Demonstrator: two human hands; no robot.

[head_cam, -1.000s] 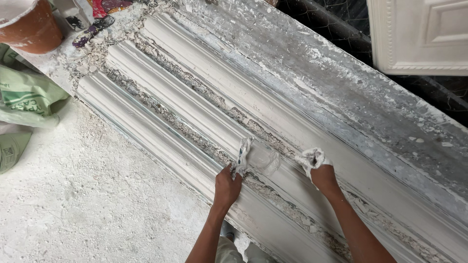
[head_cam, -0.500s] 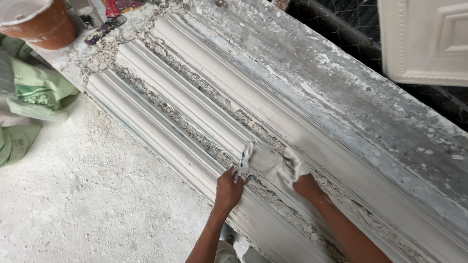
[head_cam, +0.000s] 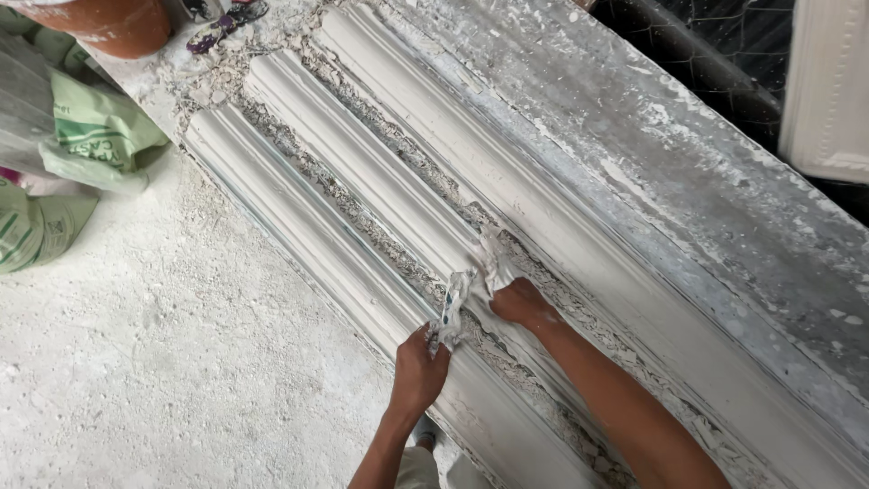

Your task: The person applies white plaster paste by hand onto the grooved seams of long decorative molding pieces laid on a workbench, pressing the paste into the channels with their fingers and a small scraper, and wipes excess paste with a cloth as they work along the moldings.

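One long bench (head_cam: 688, 172), grey and crusted with dried plaster, runs diagonally up and away from the grip, and on it lie three white mouldings (head_cam: 362, 163) side by side, parallel, with rough crumbled plaster filling the two seams between them. Left of the grip and below the bench edge spreads the floor (head_cam: 163, 362), white with dust and open, giving wide room on that side; the nearest moulding's outer edge runs just beside the left hand. Far up-left of the grip lie two green and white sacks (head_cam: 90, 136), one above the other, and beyond them stands one reddish bucket (head_cam: 118, 23) at the bench's far end, with a small dark object (head_cam: 217, 23) beside it, too small to tell. Far to the right of the grip, past the bench, one white panel (head_cam: 828, 91) shows at the frame's edge against dark mesh. At the grip itself, the left hand (head_cam: 418, 367) is closed around the lower end of one plaster-coated tool (head_cam: 450, 308), which stands tilted on the middle moulding. The right hand (head_cam: 518, 301), just right of the tool, is clenched on a wad of wet plaster (head_cam: 489, 263), pressing it onto the same moulding. The two hands are close, nearly touching across the tool.
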